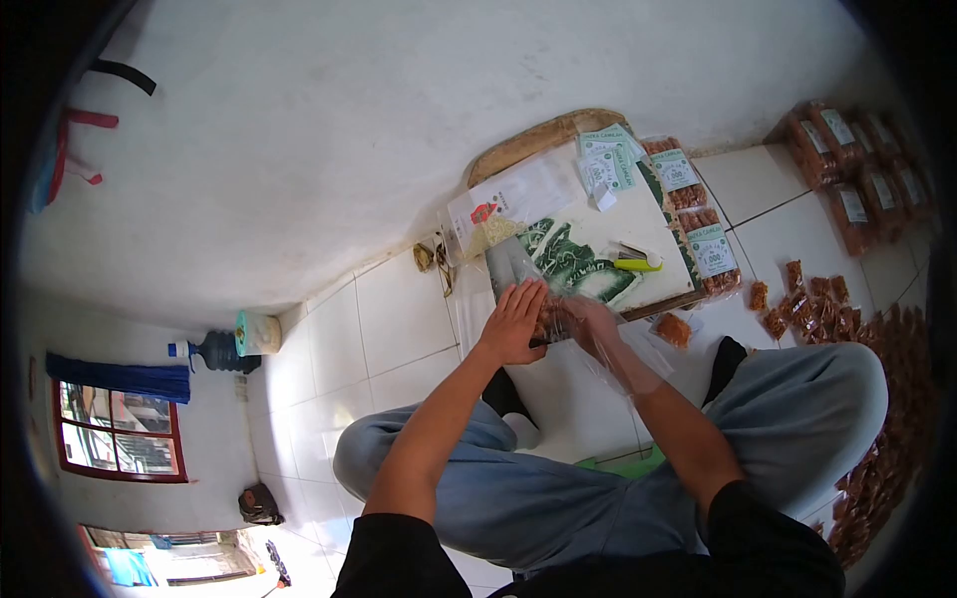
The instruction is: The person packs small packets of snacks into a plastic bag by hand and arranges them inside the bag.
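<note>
My left hand [514, 321] lies on a clear plastic bag with brown snack packs [548, 321] in it, its fingers stretched out. Inside or under the clear film is my right hand [590, 324], beside the same packs; its fingertips are hidden. Both hands are at the near edge of a low board [653, 284]. On the board lie a yellow-green stapler [638, 261], green printed labels [610, 164] and a clear plastic sheet [518, 199].
Labelled packs [710, 244] lie along the board's right side. Loose small packs [812, 304] and a large heap [887, 419] cover the floor at right. More bundles [857, 179] stand by the wall. A tub [258, 333] and a water bottle [217, 351] are at left.
</note>
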Motion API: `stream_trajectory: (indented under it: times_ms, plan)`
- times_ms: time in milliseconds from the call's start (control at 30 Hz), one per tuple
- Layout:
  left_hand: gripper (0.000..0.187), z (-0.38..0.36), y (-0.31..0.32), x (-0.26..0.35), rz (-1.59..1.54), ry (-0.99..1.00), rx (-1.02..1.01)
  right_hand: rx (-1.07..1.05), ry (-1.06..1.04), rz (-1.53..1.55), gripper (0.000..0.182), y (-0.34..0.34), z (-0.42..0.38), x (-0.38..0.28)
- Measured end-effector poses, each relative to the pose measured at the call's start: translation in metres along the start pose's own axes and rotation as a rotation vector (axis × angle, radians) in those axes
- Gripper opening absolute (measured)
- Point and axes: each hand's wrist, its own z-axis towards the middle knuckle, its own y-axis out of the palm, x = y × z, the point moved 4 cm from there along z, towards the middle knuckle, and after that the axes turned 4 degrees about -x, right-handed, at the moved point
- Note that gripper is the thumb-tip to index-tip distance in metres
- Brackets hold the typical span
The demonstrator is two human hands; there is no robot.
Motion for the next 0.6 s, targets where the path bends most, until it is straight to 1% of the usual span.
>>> stream_trajectory:
  times_ms: [33, 67, 100, 133, 200, 233, 300, 333, 400, 433, 500, 533, 567, 600]
  plan:
    - [0.108, 0.0, -0.001, 0.001, 0.002, 0.001, -0.002, 0.002, 0.001, 0.002, 0.032, 0.014, -0.001, 0.015]
    - [0.108, 0.001, -0.001, 0.002, -0.005, 0.004, -0.006, 0.018, 0.012, 0.094, 0.031, 0.029, 0.0, 0.03]
    - [0.108, 0.001, -0.002, 0.003, -0.011, 0.006, -0.012, 0.026, 0.017, 0.141, 0.031, 0.029, 0.001, 0.028]
    - [0.108, 0.001, -0.002, 0.002, -0.009, 0.006, -0.014, 0.035, 0.023, 0.189, 0.031, 0.019, 0.005, 0.012]
    - [0.107, 0.0, -0.003, 0.003, -0.023, 0.02, -0.008, 0.007, 0.033, -0.167, 0.027, -0.005, 0.002, -0.02]
    - [0.107, 0.0, -0.003, 0.003, -0.023, 0.021, -0.01, 0.008, 0.034, -0.164, 0.027, 0.002, 0.002, -0.013]
    - [0.106, 0.0, -0.004, 0.004, -0.003, 0.039, -0.014, 0.121, -0.038, -0.194, 0.014, 0.007, 0.005, -0.012]
    - [0.106, 0.0, -0.005, 0.003, -0.003, 0.04, -0.013, 0.121, -0.038, -0.195, 0.014, 0.004, 0.004, -0.013]
    - [0.106, 0.0, -0.005, 0.001, -0.028, 0.053, -0.024, 0.078, -0.042, -0.144, 0.02, 0.0, 0.002, -0.015]
    - [0.106, 0.0, -0.005, 0.0, -0.03, 0.053, -0.025, 0.077, -0.04, -0.144, 0.02, -0.003, 0.004, -0.015]
    - [0.107, -0.001, -0.004, -0.001, -0.023, 0.056, -0.002, -0.174, -0.017, -0.164, 0.024, -0.001, 0.011, -0.01]
    - [0.107, -0.001, -0.003, 0.0, -0.025, 0.057, -0.002, -0.175, -0.015, -0.165, 0.024, 0.004, 0.011, -0.001]
    - [0.107, -0.001, -0.002, 0.0, -0.018, 0.053, 0.0, -0.173, -0.019, 0.121, 0.023, 0.01, 0.013, 0.006]
    - [0.108, 0.0, -0.002, 0.001, -0.01, 0.049, 0.002, -0.169, -0.022, 0.263, 0.023, 0.017, 0.014, 0.012]
